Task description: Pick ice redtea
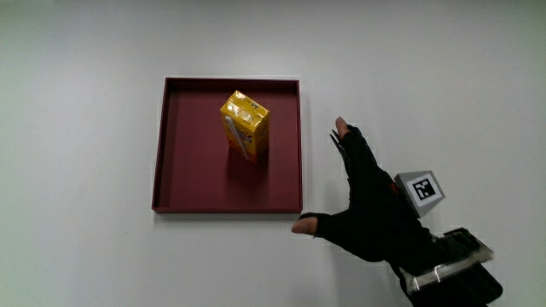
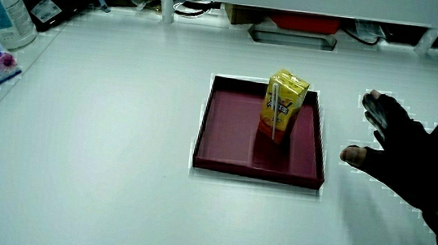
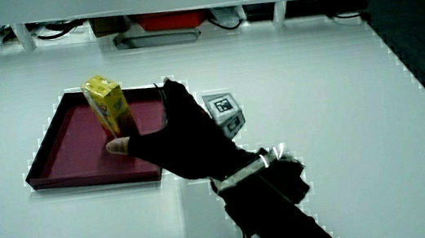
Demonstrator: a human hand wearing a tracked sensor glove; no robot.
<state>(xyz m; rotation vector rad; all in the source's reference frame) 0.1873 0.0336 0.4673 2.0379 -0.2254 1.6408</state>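
Main view: we log the hand [image 1: 367,209], black-gloved, fingers spread and grasping nothing, thumb and forefinger splayed wide, a patterned cube [image 1: 422,189] on its back. It hovers over bare table [image 1: 85,85] just beside the tray's rim. The tray [image 1: 171,192] is square, dark red, shallow-walled and smooth. In it stands the carton [image 1: 245,125], yellow, glossy, boxy, long axis upright, a straw on one face. We judge the reach runs from the hand across the rim to the carton.
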